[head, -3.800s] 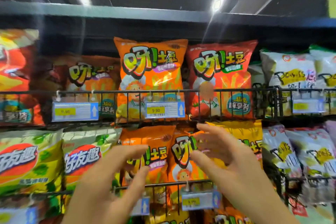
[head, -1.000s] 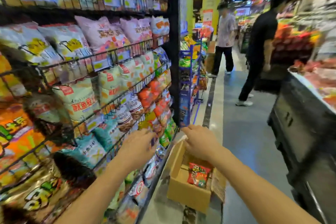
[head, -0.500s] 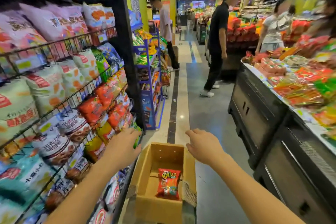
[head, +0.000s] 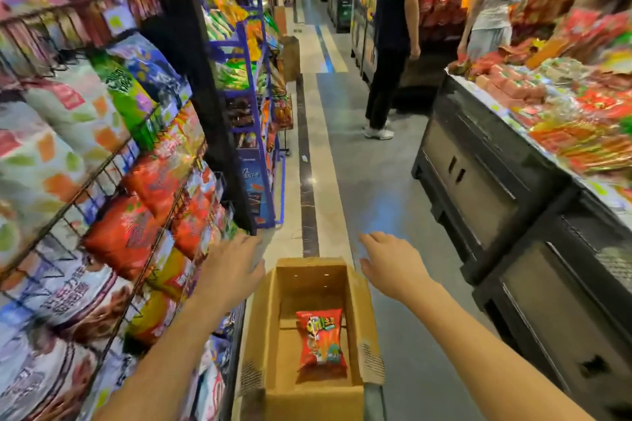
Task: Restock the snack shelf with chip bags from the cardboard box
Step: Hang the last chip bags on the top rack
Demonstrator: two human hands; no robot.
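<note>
Down the aisle we look, and the cardboard box [head: 265, 314] sits low, right beside the foot of the snack shelf [head: 113, 161], its top open. One red chip bag [head: 320, 340] lies on the box floor, towards the near right, face up, and the brown bottom around it is bare.

Both arms are out in front. The left hand [head: 232, 267] hovers over the box's far left corner, fingers loose and nearly straight, holding nothing, close to the orange and red bags on the shelf's lower wire rails. The right hand [head: 386, 263] hangs just past the far right corner, fingers spread and pointing up the aisle, nothing in it either. Neither hand touches the bag.

The shelf fills the whole left side, packed bags leaning out over tilted wire fronts with price tags clipped on. Its black end post [head: 201, 120] stands just beyond the left hand, and a blue wire rack [head: 254, 133] of small packets follows it. On the right a dark display cabinet [head: 485, 188] runs along the aisle, its top heaped with red and orange packets.

Up ahead a person in black [head: 393, 27] stands on the grey floor [head: 372, 181] by that cabinet, and a second person in a light top [head: 492, 0] stands behind it. The picture is blurred at the edges.
</note>
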